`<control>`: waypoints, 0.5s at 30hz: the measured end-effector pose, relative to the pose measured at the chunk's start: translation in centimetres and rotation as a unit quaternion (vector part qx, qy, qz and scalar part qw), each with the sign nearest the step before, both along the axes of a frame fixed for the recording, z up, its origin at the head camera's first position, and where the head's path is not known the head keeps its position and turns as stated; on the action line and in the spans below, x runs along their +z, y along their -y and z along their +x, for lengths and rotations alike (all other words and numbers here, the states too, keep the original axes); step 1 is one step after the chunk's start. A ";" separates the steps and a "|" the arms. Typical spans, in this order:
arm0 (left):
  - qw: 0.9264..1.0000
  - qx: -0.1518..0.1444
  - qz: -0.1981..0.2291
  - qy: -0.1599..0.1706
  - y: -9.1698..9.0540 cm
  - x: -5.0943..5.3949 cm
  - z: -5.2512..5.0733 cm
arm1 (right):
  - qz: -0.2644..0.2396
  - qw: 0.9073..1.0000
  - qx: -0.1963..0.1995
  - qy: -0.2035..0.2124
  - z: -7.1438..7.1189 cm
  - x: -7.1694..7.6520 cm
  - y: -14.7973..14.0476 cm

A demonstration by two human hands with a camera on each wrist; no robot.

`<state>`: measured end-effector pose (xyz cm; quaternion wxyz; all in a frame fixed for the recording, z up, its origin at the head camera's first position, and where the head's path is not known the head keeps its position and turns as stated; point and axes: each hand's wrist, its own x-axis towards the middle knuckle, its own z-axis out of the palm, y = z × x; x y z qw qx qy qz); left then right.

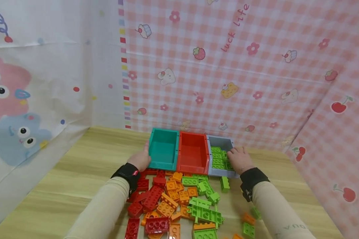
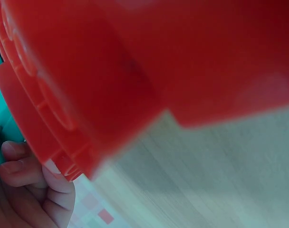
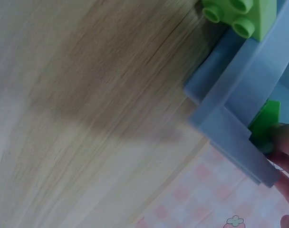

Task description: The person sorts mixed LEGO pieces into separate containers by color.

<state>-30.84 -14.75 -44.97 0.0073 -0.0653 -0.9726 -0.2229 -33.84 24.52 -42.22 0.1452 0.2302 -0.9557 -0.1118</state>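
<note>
The left hand [image 1: 140, 160] is at the outer left side of a teal bin [image 1: 162, 166]. Its curled fingertips [image 2: 14, 166] meet the teal plastic in the left wrist view, partly behind a large, blurred red brick [image 2: 87, 71]. At the right end of the row, the right hand [image 1: 240, 160] straddles the wall of a grey bin [image 1: 219, 172]. Some fingers are inside by a green brick [image 3: 267, 121], others outside the wall. Several green bricks [image 1: 217, 156] lie in the grey bin. Between the two bins stands a red bin [image 1: 192, 164] with nothing inside.
Loose red bricks [image 1: 152, 198], orange bricks [image 1: 166, 209] and green bricks [image 1: 206, 214] are spread in front of the bins, grouped roughly by colour. One green brick [image 1: 225, 184] stands close to the grey bin's front. A pink checked cloth [image 1: 197, 93] hangs behind the wooden table [image 1: 98, 149].
</note>
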 end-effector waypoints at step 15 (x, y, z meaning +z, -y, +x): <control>1.000 -0.001 0.004 0.012 -0.3 0.7 0.4 | 0.076 0.997 -0.012 0.023 0.6 -0.3 -0.4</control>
